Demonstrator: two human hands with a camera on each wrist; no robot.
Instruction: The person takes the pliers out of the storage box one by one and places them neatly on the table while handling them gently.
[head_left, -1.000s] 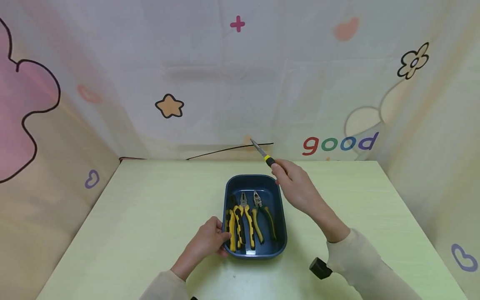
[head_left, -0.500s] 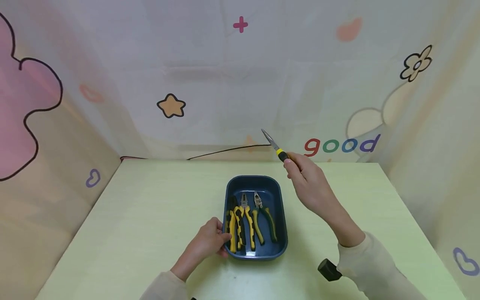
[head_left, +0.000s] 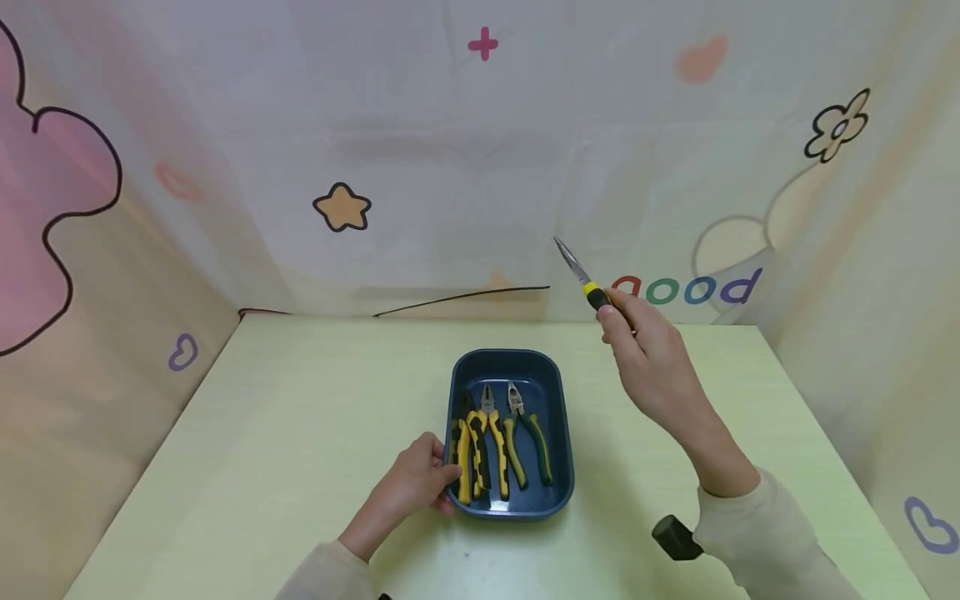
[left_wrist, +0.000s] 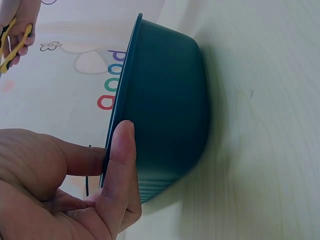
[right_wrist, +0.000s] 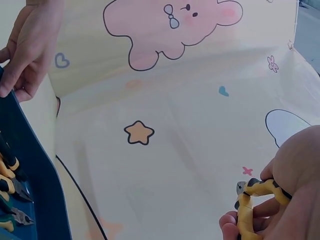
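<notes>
Midway across the table [head_left: 315, 400], the left hand [head_left: 420, 475] pinches the tray [head_left: 536, 502] by its left rim, several pliers [head_left: 503, 467] lying inside, while the long-nose pair [head_left: 573, 262], gripped by the right hand [head_left: 651, 354] in mid-air, far and right of it, is apparently the one not yet set down.

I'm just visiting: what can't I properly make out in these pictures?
Head view: most of the handles of the held pliers, hidden by the right hand.
Left wrist view: the other pliers, hidden by the side of the blue tray; the held pair's tips, cut off by the left edge.
Right wrist view: part of the tray, cut off by the left and bottom edges.
</notes>
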